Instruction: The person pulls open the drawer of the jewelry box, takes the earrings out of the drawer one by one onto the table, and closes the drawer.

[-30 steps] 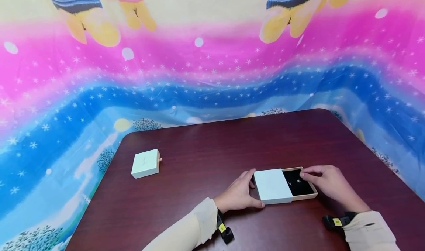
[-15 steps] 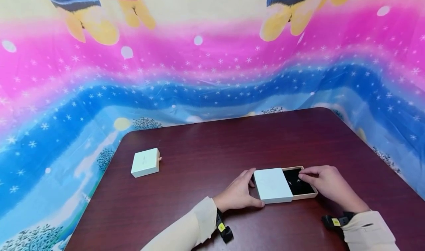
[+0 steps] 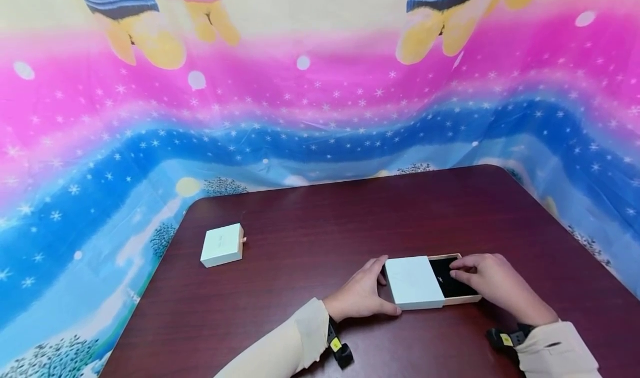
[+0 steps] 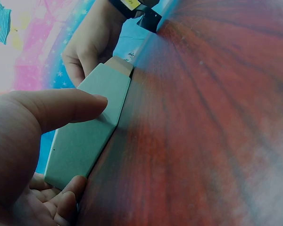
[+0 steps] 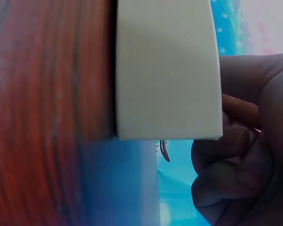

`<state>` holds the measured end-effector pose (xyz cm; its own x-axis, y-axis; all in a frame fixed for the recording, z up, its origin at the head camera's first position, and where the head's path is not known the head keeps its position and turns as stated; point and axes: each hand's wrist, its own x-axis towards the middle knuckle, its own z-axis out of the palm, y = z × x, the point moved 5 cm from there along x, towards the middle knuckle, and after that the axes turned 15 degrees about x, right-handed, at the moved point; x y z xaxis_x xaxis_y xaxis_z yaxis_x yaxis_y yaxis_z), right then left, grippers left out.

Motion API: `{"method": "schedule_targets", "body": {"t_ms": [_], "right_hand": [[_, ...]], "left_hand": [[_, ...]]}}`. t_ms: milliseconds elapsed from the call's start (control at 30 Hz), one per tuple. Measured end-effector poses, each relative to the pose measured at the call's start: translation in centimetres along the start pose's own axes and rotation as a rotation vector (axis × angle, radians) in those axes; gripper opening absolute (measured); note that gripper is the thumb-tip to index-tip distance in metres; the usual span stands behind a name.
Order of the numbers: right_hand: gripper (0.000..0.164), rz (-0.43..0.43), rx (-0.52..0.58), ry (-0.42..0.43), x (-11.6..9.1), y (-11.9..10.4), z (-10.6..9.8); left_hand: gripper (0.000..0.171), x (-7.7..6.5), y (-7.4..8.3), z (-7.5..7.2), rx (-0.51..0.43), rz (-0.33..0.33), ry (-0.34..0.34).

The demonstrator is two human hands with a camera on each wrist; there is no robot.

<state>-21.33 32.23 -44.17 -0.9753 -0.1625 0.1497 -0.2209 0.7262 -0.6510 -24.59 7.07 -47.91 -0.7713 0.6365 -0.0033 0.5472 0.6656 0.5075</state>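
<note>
A white sliding box sleeve (image 3: 412,280) lies flat on the table, its cream drawer (image 3: 462,299) pulled partway out to the right. My left hand (image 3: 357,294) grips the sleeve's left end, thumb on the near side (image 4: 87,146). Inside the drawer is a black pad (image 3: 452,290) bearing a small silvery stud (image 3: 440,279), perhaps an earring. My right hand (image 3: 492,283) reaches over the drawer's right end, thumb and forefinger tips low over the pad; I cannot tell whether they pinch anything. In the right wrist view the drawer's end (image 5: 170,70) covers those fingertips.
A second, smaller white box (image 3: 221,245) with a short pull tab stands on the left of the dark red table (image 3: 310,233). A colourful printed cloth (image 3: 280,111) hangs behind the table and around its sides.
My right fingertips have moved slightly lower and further over the pad, and now hide a second star-shaped stud that showed earlier. My left hand and the sleeve keep their place.
</note>
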Motion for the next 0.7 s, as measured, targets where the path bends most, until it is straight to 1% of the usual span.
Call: {"method": "schedule_targets", "body": {"t_ms": [133, 367, 700], "right_hand": [[0.011, -0.013, -0.027, -0.018, 0.11, -0.09, -0.05], [0.007, -0.013, -0.098, -0.012, 0.11, -0.28, 0.08], [0.004, -0.028, -0.109, -0.01, 0.18, -0.62, 0.3]], "left_hand": [[0.109, 0.16, 0.06, 0.01, 0.011, 0.009, 0.008], [0.109, 0.21, 0.12, 0.09, 0.02, 0.01, 0.005], [0.11, 0.05, -0.02, -0.03, 0.012, 0.006, 0.0]]}}
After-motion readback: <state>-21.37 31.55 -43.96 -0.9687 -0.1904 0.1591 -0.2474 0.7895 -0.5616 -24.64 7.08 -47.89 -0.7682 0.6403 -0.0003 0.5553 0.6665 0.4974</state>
